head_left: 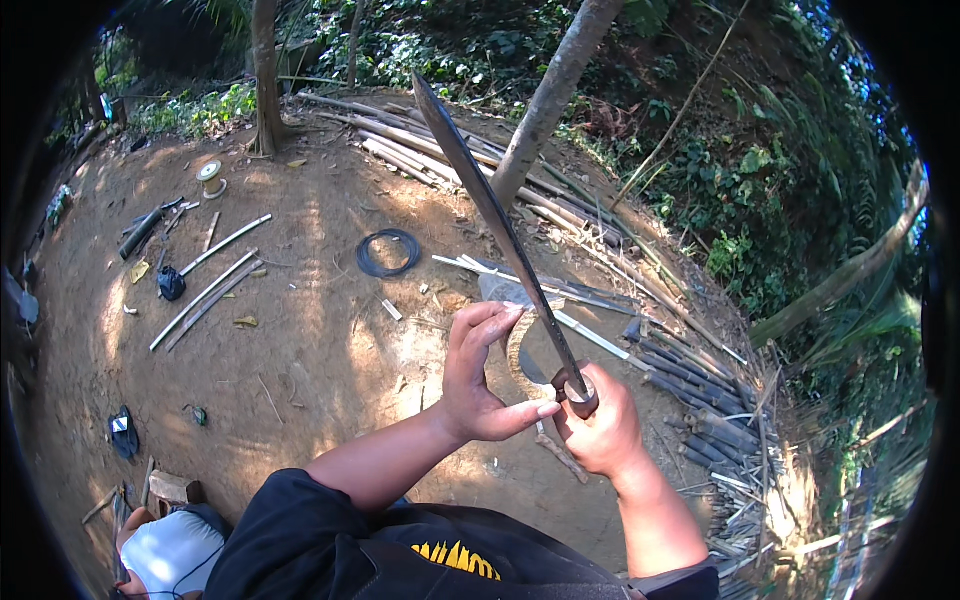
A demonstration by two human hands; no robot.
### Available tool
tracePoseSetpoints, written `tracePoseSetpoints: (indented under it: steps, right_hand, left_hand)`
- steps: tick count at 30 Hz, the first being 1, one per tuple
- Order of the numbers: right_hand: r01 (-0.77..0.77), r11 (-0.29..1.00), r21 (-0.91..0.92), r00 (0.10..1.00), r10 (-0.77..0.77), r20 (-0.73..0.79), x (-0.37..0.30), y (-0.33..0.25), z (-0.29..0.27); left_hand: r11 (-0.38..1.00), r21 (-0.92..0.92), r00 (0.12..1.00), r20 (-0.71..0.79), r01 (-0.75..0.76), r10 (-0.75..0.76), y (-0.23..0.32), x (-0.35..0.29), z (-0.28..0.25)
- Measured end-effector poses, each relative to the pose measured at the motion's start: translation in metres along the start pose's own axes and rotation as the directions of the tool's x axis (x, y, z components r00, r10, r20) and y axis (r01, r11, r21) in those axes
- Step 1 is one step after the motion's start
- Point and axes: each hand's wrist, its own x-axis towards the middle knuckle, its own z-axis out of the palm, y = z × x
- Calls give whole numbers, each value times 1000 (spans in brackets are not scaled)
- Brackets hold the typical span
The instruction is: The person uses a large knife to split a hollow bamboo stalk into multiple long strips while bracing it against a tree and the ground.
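Right hand (608,430) closed firmly round the handle of a machete (466,165), nearer the wearer than the dark coil (368,260) on the dirt and off to its right, and the long blade slants up past the coil's right side, tip pointing beyond it! Left hand (470,382) just beside, thumb and fingers curved wide, gripping a curved tan piece (515,352) toward its two ends, again right of the coil and on its near side; the blade crosses over or just behind that piece, hard to say which. Now outward: pale strips (205,300) lie left of the coil, a black bag (171,284) farther left, a spool (210,178) left and beyond. Past the coil, long poles (420,150) stretch behind a leaning trunk (550,110); right and nearer, dark tubes (715,435) are heaped. Far to the coil's near left, another person (175,555) in a pale top!
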Motion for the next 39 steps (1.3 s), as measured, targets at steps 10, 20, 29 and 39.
tracePoseSetpoints:
  steps: [10,20,29,39]
  right_hand:
    - [32,994,-105,991,-18,133,11,-16,7]
    - [187,963,-193,953,-130,273,32,-22,24]
    - [223,955,-196,946,-163,282,39,-28,29]
    - [204,960,-194,955,-152,254,30,-23,21]
  left_hand:
    - [997,80,999,-50,11,-7,10,-9,-27]
    - [994,89,984,-174,55,-39,11,-29,-51]
    - [998,44,973,-227,50,-39,7,-34,-41]
    - [1000,-10,954,-300,3,-6,0,-54,-23]
